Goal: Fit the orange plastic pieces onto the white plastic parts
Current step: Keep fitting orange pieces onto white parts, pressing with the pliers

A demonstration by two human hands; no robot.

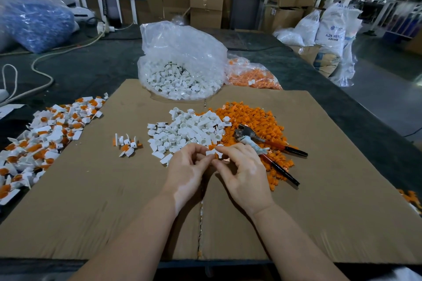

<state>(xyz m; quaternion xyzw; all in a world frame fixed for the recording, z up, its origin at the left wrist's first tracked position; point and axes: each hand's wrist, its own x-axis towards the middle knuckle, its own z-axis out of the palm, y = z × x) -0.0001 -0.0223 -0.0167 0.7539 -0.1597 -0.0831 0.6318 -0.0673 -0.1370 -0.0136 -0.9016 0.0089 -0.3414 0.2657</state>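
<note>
A heap of loose white plastic parts (pixel 189 130) lies mid-table on the cardboard, with a heap of orange pieces (pixel 249 118) to its right. Just in front of them my left hand (pixel 185 171) and my right hand (pixel 239 171) meet, fingers curled. Together they pinch one white part with an orange piece (pixel 213 153) on it. A few fitted white-and-orange parts (pixel 127 143) lie to the left. A large pile of fitted parts (pixel 43 141) spreads along the left edge.
Red-handled pliers (pixel 267 146) lie on the orange heap. A clear bag of white parts (pixel 180 61) and a bag of orange pieces (pixel 251 73) stand behind. A cardboard sheet (pixel 102 201) covers the table. A blue-filled bag (pixel 34 18) and cables lie far left.
</note>
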